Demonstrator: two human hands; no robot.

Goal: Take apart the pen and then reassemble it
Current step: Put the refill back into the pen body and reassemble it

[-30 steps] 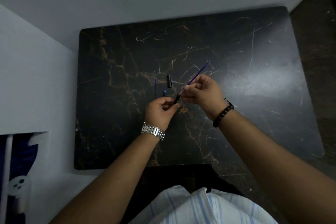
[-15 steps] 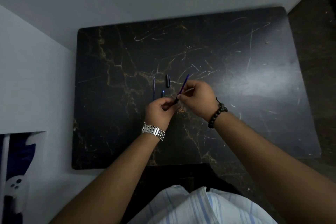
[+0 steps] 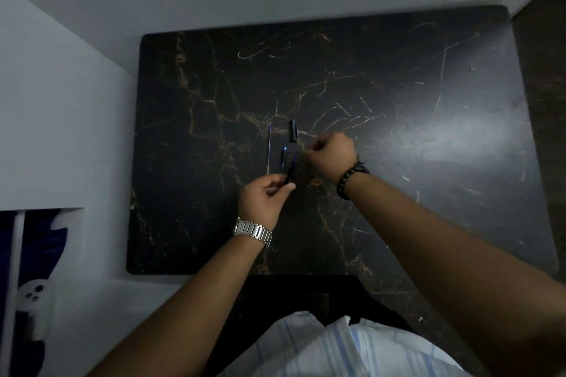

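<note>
The pen lies in parts on the black marble table [image 3: 398, 162]. My left hand [image 3: 265, 197] pinches the lower end of the thin blue pen barrel [image 3: 291, 168], which points up and away from me. My right hand [image 3: 332, 153] hovers just right of the barrel with its fingers curled shut, and I see nothing in it. Left of the barrel a thin refill [image 3: 269, 150] lies straight on the table. A short blue piece [image 3: 284, 157] rests between refill and barrel. The black cap [image 3: 294, 130] lies a little farther away, close to my right hand's fingertips.
White walls border the table at the back and left. The table's near edge [image 3: 245, 272] lies below my forearms. A dark floor strip [image 3: 545, 101] runs along the right. A white and blue object [image 3: 33, 294] sits at the lower left.
Both hands held the blue barrel together before. Now only my left hand holds it, and my right hand has let go and drawn away to the right, toward the cap.
</note>
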